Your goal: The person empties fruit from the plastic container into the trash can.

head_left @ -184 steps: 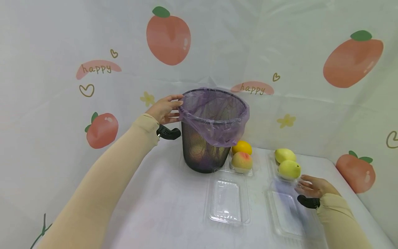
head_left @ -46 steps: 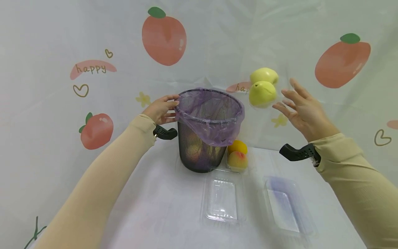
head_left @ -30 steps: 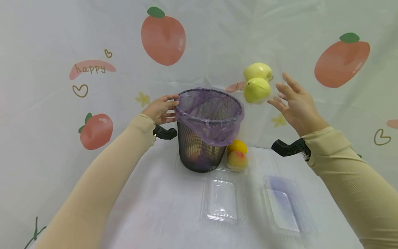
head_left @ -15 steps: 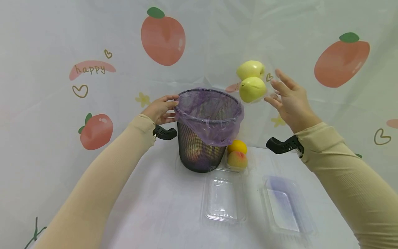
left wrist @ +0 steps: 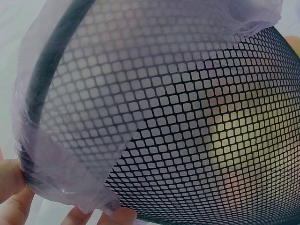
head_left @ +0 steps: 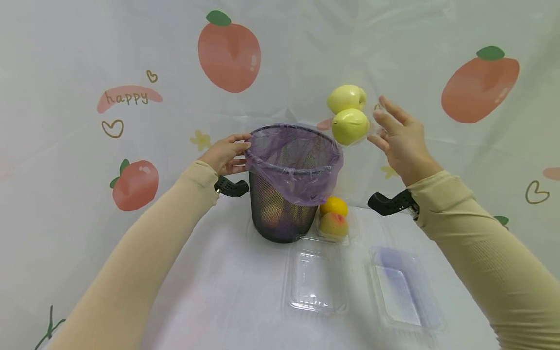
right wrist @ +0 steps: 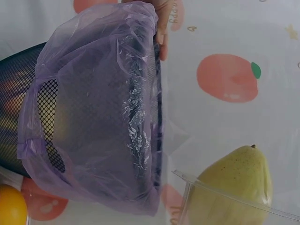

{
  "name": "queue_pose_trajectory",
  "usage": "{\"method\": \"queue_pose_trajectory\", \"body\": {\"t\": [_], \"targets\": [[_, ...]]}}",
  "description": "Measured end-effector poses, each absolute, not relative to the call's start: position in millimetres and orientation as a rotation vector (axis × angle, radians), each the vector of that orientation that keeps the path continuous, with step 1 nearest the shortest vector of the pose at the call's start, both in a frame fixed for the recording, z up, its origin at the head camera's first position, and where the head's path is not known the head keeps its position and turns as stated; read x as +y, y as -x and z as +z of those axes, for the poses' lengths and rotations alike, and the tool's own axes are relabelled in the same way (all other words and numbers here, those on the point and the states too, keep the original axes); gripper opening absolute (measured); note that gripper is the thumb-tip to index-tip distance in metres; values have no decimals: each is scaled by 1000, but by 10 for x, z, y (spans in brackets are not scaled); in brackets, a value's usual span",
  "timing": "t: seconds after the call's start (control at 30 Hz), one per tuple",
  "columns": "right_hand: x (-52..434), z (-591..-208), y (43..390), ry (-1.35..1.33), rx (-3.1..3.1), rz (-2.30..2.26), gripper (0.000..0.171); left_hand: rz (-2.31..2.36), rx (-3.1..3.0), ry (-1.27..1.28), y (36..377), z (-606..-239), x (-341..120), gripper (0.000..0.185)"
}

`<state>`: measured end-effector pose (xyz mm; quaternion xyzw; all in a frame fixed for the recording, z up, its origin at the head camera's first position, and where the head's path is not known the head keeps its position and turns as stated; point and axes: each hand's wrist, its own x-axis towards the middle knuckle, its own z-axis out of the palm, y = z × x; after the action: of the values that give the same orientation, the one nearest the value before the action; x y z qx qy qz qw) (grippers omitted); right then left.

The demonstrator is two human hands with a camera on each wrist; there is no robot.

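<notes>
Two clear trays (head_left: 315, 277) lie nearest on the counter (head_left: 218, 291). Beyond, right hand (head_left: 404, 143) pinches a pear tray (right wrist: 234, 197) by its right side, long axis unclear; both pears (head_left: 350, 127) sit above-right of the mesh bin (head_left: 273, 206). Left hand (head_left: 224, 154), farther off, grips the bin's left edge.

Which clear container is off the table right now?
The container in the right hand, raised with two yellow fruits; the one holding the orange and peach, and the two fruitless trays, rest on the table.
</notes>
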<state>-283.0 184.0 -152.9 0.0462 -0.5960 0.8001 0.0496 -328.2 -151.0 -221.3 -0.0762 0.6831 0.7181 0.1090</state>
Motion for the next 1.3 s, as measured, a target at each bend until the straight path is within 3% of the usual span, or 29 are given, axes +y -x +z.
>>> {"method": "queue_pose_trajectory", "body": {"t": [1.3], "targets": [[1669, -1526, 2955, -70, -1961, 2120, 48, 2086, 2018, 217, 3247, -2177, -1510, 45]]}}
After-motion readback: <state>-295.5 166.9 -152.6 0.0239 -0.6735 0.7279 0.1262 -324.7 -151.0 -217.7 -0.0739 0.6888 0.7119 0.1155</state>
